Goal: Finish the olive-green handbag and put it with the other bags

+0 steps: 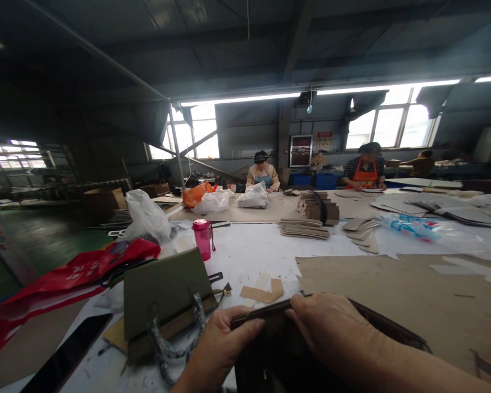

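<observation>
In front of me is a dark bag (270, 357), its top edge facing up and its lower part cut off by the frame. My left hand (221, 346) pinches the rim at the left, thumb on the near side. Further along the same rim, my right hand (331, 327) is closed over the edge, fingers curled down. The inside of the bag is too dark to make out. Just left of my left hand lies an olive-green handbag (163, 289) with plastic-wrapped handles (163, 341).
A pink bottle (202, 240) stands beyond the green handbag. Tan strips (262, 292), brown sheet material (384, 284) and stacked grey pieces (304, 229) lie on the white table (245, 245). A red bag (94, 273) is at left. Two people (263, 173) work across the table.
</observation>
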`<control>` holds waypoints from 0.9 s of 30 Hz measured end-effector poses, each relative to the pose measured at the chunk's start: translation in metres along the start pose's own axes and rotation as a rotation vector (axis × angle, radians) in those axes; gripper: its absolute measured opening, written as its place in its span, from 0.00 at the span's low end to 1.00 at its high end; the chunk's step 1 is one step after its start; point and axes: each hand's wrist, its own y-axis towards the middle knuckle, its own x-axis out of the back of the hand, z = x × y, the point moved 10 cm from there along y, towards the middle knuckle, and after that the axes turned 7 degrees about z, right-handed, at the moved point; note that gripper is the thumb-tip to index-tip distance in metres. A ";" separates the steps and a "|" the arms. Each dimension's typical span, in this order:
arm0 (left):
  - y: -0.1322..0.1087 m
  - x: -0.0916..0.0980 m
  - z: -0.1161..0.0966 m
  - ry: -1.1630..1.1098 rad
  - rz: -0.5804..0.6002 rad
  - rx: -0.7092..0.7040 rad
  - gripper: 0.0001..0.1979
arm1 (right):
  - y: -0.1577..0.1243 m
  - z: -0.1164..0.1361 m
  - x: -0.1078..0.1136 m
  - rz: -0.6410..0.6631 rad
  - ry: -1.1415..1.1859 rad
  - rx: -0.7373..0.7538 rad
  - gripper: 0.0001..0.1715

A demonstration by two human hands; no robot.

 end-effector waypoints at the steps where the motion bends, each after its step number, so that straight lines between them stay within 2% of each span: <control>1: 0.000 0.000 0.001 -0.005 0.005 0.000 0.18 | 0.000 0.000 0.000 -0.002 -0.002 -0.002 0.12; 5: 0.001 0.000 0.002 -0.016 0.018 0.002 0.17 | 0.000 -0.002 0.000 -0.008 0.012 -0.008 0.14; 11: -0.001 -0.003 -0.001 -0.014 0.068 -0.008 0.17 | 0.004 -0.002 -0.004 0.035 0.043 -0.004 0.11; 16: -0.001 -0.004 -0.003 -0.055 0.082 -0.036 0.22 | 0.004 -0.001 -0.003 0.039 0.036 0.000 0.10; 23: 0.000 -0.010 -0.011 -0.006 0.143 -0.073 0.19 | 0.005 -0.002 -0.004 0.026 0.048 0.012 0.09; 27: 0.001 -0.007 -0.006 -0.059 0.116 -0.073 0.19 | 0.004 -0.003 -0.004 0.012 0.053 0.024 0.10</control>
